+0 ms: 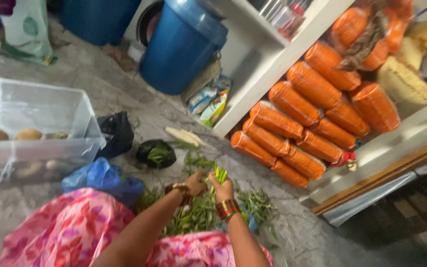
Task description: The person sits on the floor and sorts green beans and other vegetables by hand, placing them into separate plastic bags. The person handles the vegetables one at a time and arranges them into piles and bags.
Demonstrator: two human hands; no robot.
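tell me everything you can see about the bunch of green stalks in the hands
The bunch of green stalks is a small, bright green bundle of thin stems, standing roughly upright with its cut ends pointing up. The right hand grips it from below, and the left hand touches its side. It sits above a loose pile of darker leafy greens spread on the grey floor.

The whole view is smeared by motion blur. The clear plastic bin (35,123) is cut off by the left edge, its brown contents (fruit or tubers) left unidentified. Both forearms are cropped at the bottom edge. The fingers (222,184) are partly hidden among green stalks (219,173).
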